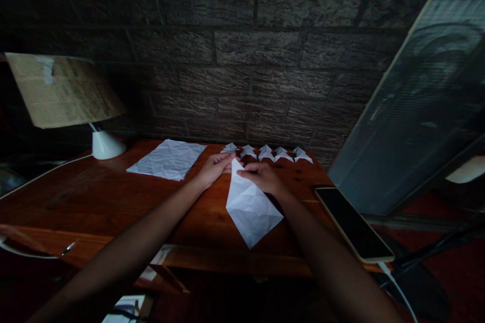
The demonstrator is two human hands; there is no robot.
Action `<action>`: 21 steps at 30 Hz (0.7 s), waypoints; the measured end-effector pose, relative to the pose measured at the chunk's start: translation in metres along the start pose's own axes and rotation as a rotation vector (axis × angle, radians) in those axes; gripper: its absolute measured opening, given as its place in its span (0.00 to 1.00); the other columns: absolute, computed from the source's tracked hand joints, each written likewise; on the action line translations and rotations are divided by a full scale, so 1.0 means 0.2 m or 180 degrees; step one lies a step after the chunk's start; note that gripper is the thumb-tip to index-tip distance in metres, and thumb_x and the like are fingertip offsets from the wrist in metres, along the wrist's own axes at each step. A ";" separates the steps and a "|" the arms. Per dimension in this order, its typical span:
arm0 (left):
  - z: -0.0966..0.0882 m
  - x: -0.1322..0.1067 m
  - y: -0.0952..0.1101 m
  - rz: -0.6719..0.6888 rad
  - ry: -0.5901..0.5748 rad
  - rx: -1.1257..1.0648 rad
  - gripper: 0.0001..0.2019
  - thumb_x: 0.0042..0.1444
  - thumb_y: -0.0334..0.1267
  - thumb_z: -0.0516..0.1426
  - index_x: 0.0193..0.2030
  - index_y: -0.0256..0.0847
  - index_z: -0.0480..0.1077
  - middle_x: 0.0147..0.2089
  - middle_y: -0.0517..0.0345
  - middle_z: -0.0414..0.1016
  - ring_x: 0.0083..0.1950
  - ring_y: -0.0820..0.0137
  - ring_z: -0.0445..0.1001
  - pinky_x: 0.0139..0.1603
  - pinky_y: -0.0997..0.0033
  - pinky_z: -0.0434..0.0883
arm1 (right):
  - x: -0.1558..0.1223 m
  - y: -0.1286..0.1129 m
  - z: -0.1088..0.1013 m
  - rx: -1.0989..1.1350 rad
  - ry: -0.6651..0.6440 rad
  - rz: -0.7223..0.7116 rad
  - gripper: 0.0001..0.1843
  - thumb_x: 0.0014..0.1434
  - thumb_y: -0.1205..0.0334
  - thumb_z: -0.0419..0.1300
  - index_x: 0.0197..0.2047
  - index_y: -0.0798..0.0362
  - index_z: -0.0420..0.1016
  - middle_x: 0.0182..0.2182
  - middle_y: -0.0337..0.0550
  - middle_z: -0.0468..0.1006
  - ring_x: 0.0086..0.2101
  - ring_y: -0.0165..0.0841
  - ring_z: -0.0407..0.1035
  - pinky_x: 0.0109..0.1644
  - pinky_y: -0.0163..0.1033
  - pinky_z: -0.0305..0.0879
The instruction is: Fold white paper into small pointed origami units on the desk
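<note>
A white sheet of paper (252,207), creased and partly folded into a kite-like shape, is held over the wooden table. My left hand (219,167) pinches its upper tip between thumb and fingers. On the right side of that same tip, my right hand (261,175) grips the paper, thumb lying on top. The lower corner of the sheet points toward the table's front edge. Just beyond my hands stand several folded white paper pieces (266,153) in a row, the leftmost close to my left fingertips.
Creased white sheets (167,159) lie on the table (94,197) to the left. A lamp (108,145) with a brown shade stands at the back left. At the right edge rests a phone (354,222) with a white cable. A brick wall (250,50) rises behind.
</note>
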State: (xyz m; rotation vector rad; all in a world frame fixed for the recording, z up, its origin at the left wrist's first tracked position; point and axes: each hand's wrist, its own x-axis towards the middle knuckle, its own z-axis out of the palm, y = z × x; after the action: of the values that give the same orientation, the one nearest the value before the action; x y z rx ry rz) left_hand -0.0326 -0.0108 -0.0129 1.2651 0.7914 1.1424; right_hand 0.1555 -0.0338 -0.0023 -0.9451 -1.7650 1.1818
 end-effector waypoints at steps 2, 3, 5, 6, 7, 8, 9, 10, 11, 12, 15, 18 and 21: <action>0.01 0.00 0.01 -0.0024 0.0002 -0.0047 0.24 0.47 0.57 0.66 0.38 0.35 0.79 0.35 0.50 0.81 0.35 0.67 0.78 0.43 0.65 0.73 | 0.00 -0.01 0.00 -0.0022 0.0009 -0.0012 0.16 0.50 0.50 0.66 0.25 0.56 0.77 0.23 0.37 0.74 0.24 0.27 0.61 0.27 0.34 0.54; 0.01 -0.01 0.01 -0.0007 -0.0014 -0.0049 0.23 0.47 0.55 0.67 0.38 0.35 0.79 0.35 0.51 0.81 0.36 0.68 0.78 0.44 0.66 0.73 | -0.01 -0.01 -0.01 -0.0030 0.0010 -0.0022 0.16 0.50 0.50 0.66 0.25 0.56 0.77 0.23 0.38 0.74 0.24 0.27 0.61 0.28 0.34 0.55; 0.02 -0.01 0.02 0.0035 -0.0094 0.0009 0.19 0.46 0.50 0.69 0.37 0.36 0.79 0.35 0.54 0.80 0.35 0.70 0.77 0.43 0.68 0.72 | -0.01 -0.01 -0.01 -0.0024 0.0052 -0.0049 0.17 0.50 0.49 0.66 0.26 0.56 0.77 0.23 0.38 0.74 0.24 0.27 0.61 0.28 0.34 0.55; 0.03 -0.02 0.02 0.0048 -0.0139 0.0060 0.17 0.45 0.47 0.70 0.35 0.36 0.79 0.34 0.56 0.79 0.34 0.71 0.76 0.42 0.70 0.72 | -0.01 -0.01 -0.01 -0.0015 0.0086 -0.0070 0.17 0.51 0.48 0.66 0.26 0.56 0.77 0.23 0.38 0.74 0.24 0.27 0.62 0.28 0.34 0.55; 0.03 -0.02 0.02 0.0062 -0.0171 0.0116 0.15 0.44 0.46 0.70 0.33 0.36 0.78 0.33 0.57 0.79 0.33 0.72 0.75 0.41 0.71 0.71 | -0.01 0.00 -0.01 -0.0007 0.0123 -0.0091 0.17 0.51 0.48 0.66 0.26 0.55 0.77 0.23 0.38 0.74 0.24 0.28 0.62 0.28 0.34 0.55; 0.03 -0.02 0.02 0.0085 -0.0180 0.0169 0.15 0.44 0.45 0.70 0.31 0.36 0.78 0.31 0.58 0.78 0.32 0.73 0.73 0.39 0.72 0.70 | 0.00 0.00 -0.02 -0.0004 0.0152 -0.0107 0.18 0.51 0.47 0.66 0.26 0.55 0.77 0.23 0.38 0.74 0.24 0.28 0.62 0.28 0.33 0.56; 0.04 -0.02 0.02 0.0116 -0.0170 0.0208 0.14 0.44 0.45 0.70 0.29 0.35 0.77 0.29 0.59 0.76 0.31 0.74 0.72 0.37 0.74 0.69 | 0.00 0.00 -0.02 0.0000 0.0169 -0.0112 0.18 0.51 0.47 0.66 0.26 0.55 0.77 0.23 0.38 0.74 0.25 0.28 0.63 0.28 0.34 0.56; 0.04 -0.02 0.02 0.0150 -0.0137 0.0233 0.14 0.44 0.45 0.70 0.28 0.35 0.77 0.28 0.59 0.75 0.29 0.75 0.71 0.35 0.74 0.67 | 0.00 0.00 -0.02 0.0003 0.0169 -0.0102 0.19 0.51 0.46 0.66 0.26 0.55 0.77 0.23 0.38 0.74 0.25 0.28 0.63 0.28 0.34 0.56; 0.04 -0.02 0.02 0.0181 -0.0084 0.0249 0.15 0.45 0.46 0.69 0.27 0.35 0.76 0.27 0.60 0.75 0.28 0.75 0.70 0.33 0.75 0.65 | 0.00 0.00 -0.02 0.0004 0.0147 -0.0082 0.19 0.51 0.46 0.66 0.25 0.55 0.77 0.23 0.38 0.74 0.25 0.28 0.63 0.28 0.34 0.56; 0.04 -0.02 0.02 0.0205 -0.0029 0.0269 0.15 0.45 0.47 0.69 0.27 0.35 0.76 0.26 0.60 0.74 0.27 0.76 0.68 0.31 0.75 0.64 | 0.00 0.00 -0.01 0.0008 0.0118 -0.0061 0.19 0.50 0.45 0.66 0.25 0.55 0.76 0.23 0.38 0.74 0.24 0.28 0.63 0.28 0.34 0.56; 0.04 -0.02 0.00 0.0259 0.0143 0.0327 0.18 0.46 0.51 0.68 0.28 0.35 0.76 0.26 0.60 0.73 0.26 0.75 0.66 0.30 0.74 0.62 | 0.00 -0.01 0.00 0.0038 0.0019 -0.0044 0.21 0.50 0.44 0.66 0.24 0.55 0.75 0.22 0.38 0.74 0.24 0.28 0.62 0.27 0.33 0.56; 0.05 -0.01 -0.01 0.0359 0.0277 0.0352 0.20 0.48 0.55 0.65 0.28 0.36 0.75 0.26 0.61 0.72 0.27 0.74 0.66 0.30 0.73 0.62 | 0.00 -0.01 0.00 0.0058 -0.0039 -0.0038 0.20 0.49 0.44 0.67 0.25 0.55 0.75 0.23 0.38 0.74 0.25 0.28 0.63 0.28 0.34 0.56; 0.05 -0.01 -0.01 0.0391 0.0236 0.0394 0.20 0.49 0.56 0.64 0.27 0.37 0.74 0.25 0.61 0.70 0.26 0.74 0.64 0.29 0.73 0.61 | 0.00 -0.01 0.00 0.0014 -0.0085 -0.0044 0.20 0.50 0.45 0.66 0.24 0.55 0.74 0.22 0.37 0.72 0.24 0.28 0.62 0.28 0.34 0.55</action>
State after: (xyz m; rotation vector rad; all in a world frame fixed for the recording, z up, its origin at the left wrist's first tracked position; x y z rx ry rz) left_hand -0.0229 -0.0147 -0.0141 1.3963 0.8600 1.2608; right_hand 0.1550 -0.0339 -0.0007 -0.9169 -1.7867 1.1942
